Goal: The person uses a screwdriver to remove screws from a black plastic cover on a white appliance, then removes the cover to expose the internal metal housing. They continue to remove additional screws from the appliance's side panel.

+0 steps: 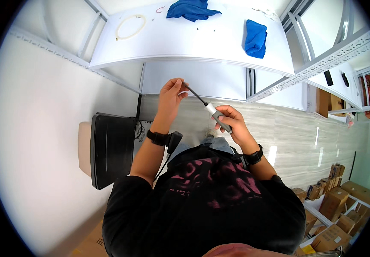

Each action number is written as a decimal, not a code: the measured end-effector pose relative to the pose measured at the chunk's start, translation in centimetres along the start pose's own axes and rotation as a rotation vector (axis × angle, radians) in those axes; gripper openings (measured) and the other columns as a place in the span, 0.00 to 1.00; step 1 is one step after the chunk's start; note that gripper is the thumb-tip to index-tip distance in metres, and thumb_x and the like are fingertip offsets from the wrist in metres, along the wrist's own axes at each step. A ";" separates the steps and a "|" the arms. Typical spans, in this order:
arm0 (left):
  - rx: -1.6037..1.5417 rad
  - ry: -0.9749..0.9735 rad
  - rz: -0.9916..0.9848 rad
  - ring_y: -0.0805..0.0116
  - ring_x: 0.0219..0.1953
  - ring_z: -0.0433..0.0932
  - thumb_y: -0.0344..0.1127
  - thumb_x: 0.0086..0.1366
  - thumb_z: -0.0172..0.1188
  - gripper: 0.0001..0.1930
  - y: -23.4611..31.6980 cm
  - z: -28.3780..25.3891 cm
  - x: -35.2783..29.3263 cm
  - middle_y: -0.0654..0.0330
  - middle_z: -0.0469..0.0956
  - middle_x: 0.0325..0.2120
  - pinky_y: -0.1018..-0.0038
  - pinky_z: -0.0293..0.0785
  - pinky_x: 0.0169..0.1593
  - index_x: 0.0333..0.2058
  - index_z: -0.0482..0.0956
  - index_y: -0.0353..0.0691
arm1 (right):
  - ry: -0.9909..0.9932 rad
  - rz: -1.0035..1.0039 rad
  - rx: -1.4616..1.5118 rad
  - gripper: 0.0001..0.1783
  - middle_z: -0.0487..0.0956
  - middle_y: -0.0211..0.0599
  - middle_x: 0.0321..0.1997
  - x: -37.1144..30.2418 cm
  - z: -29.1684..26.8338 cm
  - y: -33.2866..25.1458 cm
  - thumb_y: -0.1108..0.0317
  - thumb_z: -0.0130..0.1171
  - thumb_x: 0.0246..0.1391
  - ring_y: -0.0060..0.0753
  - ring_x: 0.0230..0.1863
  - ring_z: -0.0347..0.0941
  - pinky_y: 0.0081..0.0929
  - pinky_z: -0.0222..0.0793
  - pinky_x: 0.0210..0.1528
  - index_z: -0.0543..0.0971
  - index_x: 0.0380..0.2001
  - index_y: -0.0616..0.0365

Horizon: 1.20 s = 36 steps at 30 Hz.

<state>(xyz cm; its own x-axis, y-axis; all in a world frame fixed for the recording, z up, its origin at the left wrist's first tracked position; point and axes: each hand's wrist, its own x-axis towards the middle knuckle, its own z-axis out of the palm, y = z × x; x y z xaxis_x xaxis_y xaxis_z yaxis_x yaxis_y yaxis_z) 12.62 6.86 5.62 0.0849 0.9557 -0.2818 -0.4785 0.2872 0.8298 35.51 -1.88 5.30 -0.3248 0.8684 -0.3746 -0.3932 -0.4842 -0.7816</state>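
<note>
A screwdriver [211,109] with a grey and silver handle and a thin dark shaft is held in the air in front of my body, slanting up to the left. My right hand [231,120] is wrapped round its handle. At the far end of the shaft, my left hand [175,90] pinches the tip between thumb and fingers. Whether a small part sits at the tip is hidden by those fingers. Both hands are apart from the white shelf beyond them.
On the white shelf [163,43] lie a pale ring-shaped loop [131,27], a crumpled blue cloth [192,10], a folded blue cloth [255,38] and small dark bits. A black bin-like container [114,150] stands at left. Cardboard boxes [334,201] fill racks at lower right.
</note>
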 end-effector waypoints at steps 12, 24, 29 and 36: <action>0.804 0.155 0.333 0.76 0.23 0.72 0.33 0.59 0.60 0.07 2.2 -1.1 22.4 0.64 0.78 0.22 0.78 0.69 0.29 0.33 0.81 0.36 | 0.245 -0.080 0.048 0.16 0.77 0.37 0.38 11.5 -2.2 -3.8 0.73 0.53 0.53 0.26 0.28 0.74 0.18 0.64 0.26 0.72 0.46 0.59; 1.395 -0.004 0.561 0.63 0.27 0.76 0.35 0.55 0.61 0.05 3.5 -1.4 31.4 0.63 0.78 0.26 0.71 0.72 0.31 0.31 0.83 0.48 | 0.492 -0.118 0.143 0.15 0.77 0.37 0.37 18.5 0.3 -5.9 0.73 0.53 0.53 0.24 0.27 0.74 0.18 0.64 0.26 0.71 0.45 0.60; 1.421 0.044 0.559 0.62 0.28 0.76 0.35 0.56 0.61 0.06 3.1 -1.1 31.6 0.62 0.77 0.26 0.69 0.71 0.31 0.33 0.83 0.49 | 0.486 -0.106 0.125 0.16 0.77 0.39 0.37 19.1 0.1 -6.8 0.73 0.52 0.53 0.26 0.28 0.74 0.18 0.65 0.26 0.71 0.47 0.61; 1.276 0.010 0.590 0.62 0.27 0.76 0.33 0.57 0.59 0.10 2.9 -2.2 31.3 0.58 0.77 0.27 0.70 0.73 0.31 0.39 0.81 0.45 | 0.364 -0.059 0.060 0.17 0.76 0.40 0.38 18.4 -2.2 -8.7 0.73 0.51 0.53 0.27 0.28 0.74 0.19 0.65 0.26 0.70 0.48 0.61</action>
<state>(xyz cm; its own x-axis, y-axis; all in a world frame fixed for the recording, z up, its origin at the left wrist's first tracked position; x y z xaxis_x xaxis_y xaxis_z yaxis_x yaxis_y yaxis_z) 11.91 37.50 -1.86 0.1439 0.9553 0.2581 0.6712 -0.2859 0.6840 34.86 18.57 4.09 0.0229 0.8707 -0.4913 -0.4556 -0.4284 -0.7804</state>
